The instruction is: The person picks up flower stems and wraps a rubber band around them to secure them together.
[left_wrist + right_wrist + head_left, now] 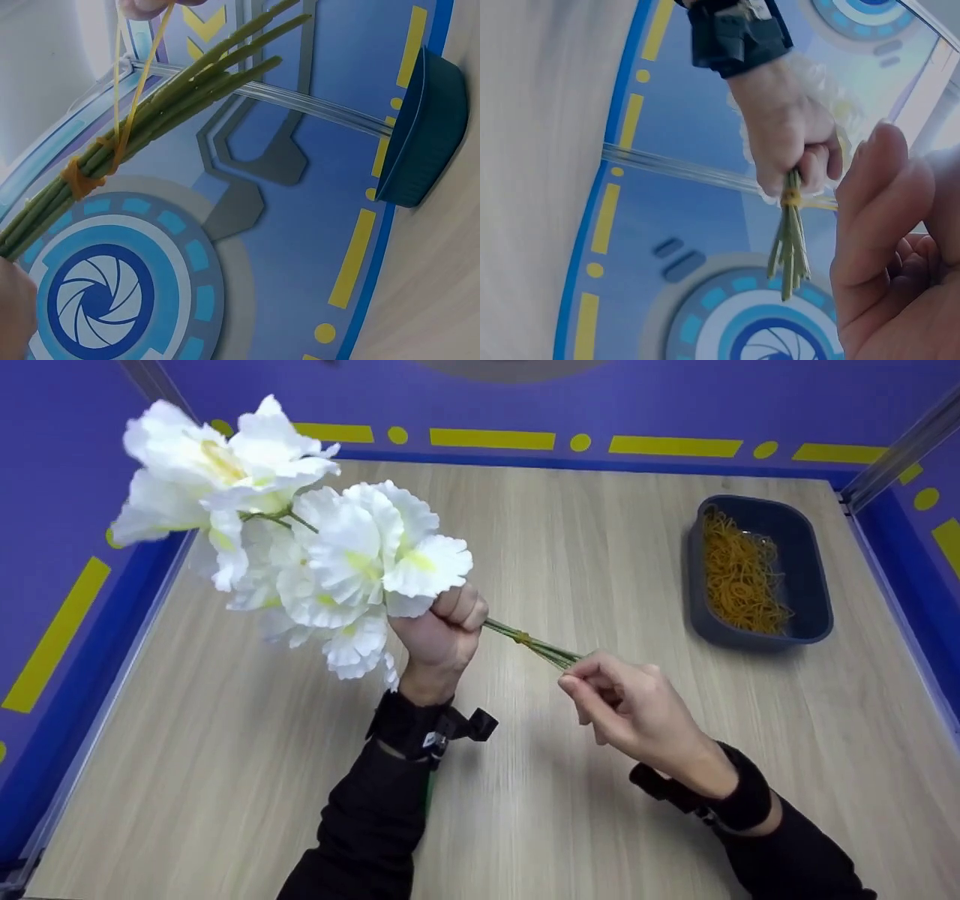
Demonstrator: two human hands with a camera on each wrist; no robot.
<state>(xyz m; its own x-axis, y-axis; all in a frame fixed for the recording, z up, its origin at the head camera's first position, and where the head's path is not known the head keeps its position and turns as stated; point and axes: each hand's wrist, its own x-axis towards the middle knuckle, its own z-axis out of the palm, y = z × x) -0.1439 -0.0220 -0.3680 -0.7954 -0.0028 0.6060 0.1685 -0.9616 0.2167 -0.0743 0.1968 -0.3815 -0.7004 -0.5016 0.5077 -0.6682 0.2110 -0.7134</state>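
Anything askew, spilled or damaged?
Nothing seems spilled or damaged: the loose rubber bands lie inside the bin, the white flowers look intact, the left hand grips their stems and the right hand holds a stretched band. Only the stem ends look odd, jutting out unevenly.

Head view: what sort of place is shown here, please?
Probably a small booth or workstation for handwork: a wood-grain table, blue panels with yellow markings on three sides, and a dark container of rubber bands.

Bright head view; dimmer, hazier wrist views with pale upper-corner glare.
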